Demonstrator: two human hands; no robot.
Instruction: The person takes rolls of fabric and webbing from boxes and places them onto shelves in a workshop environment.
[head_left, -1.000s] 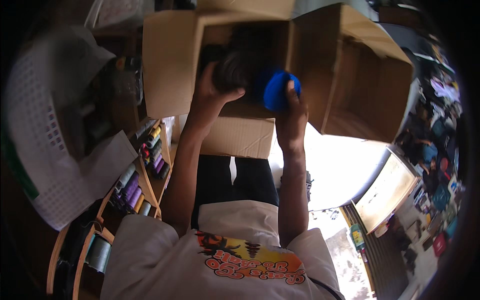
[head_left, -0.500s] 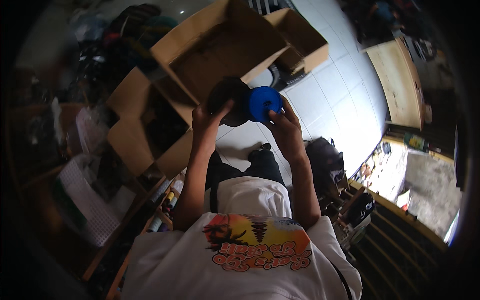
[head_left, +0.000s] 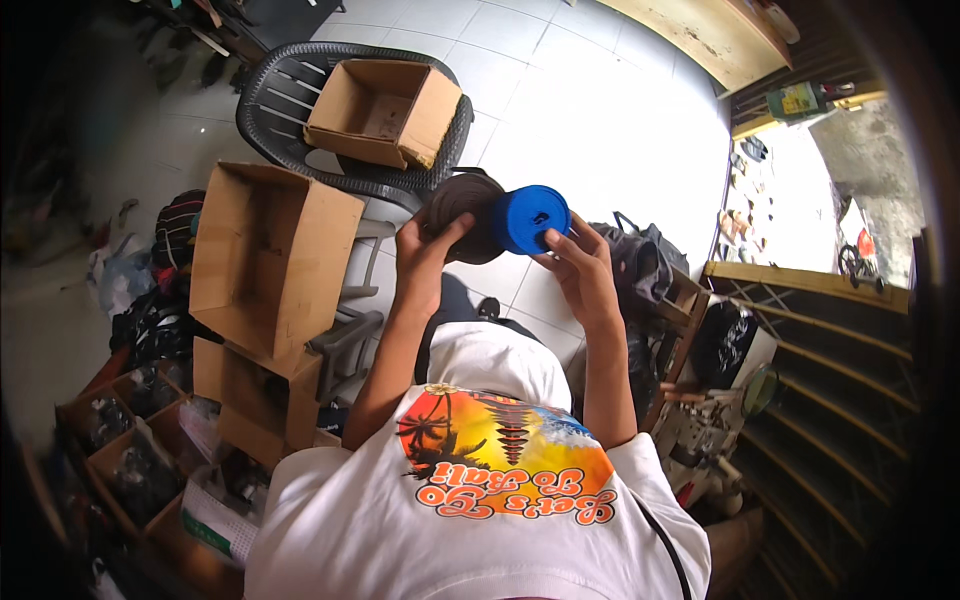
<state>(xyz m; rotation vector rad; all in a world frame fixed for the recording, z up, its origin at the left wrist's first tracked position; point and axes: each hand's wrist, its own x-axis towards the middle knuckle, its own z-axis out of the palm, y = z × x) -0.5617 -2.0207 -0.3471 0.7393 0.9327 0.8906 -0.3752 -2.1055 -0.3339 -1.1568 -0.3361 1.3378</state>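
My left hand (head_left: 424, 258) is closed on a dark brown roll of webbing (head_left: 466, 200), its thumb lying across the coiled face. In my right hand (head_left: 585, 272) is a blue roll of webbing (head_left: 531, 214); the thumb presses its flat round face and the fingers go behind. The two rolls are held side by side at arm's length, their edges touching or nearly so. A small dark hollow shows in the middle of the blue one. Some fingers of both hands are hidden behind the rolls.
A black plastic chair (head_left: 268, 75) ahead on the left bears an open cardboard box (head_left: 440, 115). Nearer stand another open box (head_left: 325, 235) and a divided wooden bin (head_left: 100, 455) of plastic-wrapped goods. A dark bag (head_left: 645, 262) and a slatted gate (head_left: 810, 400) are on the right.
My view has swung to the right and the scene has brightened, with boxes and chair now farther left. Both rolls remain in the same hands, side by side, turned slightly.
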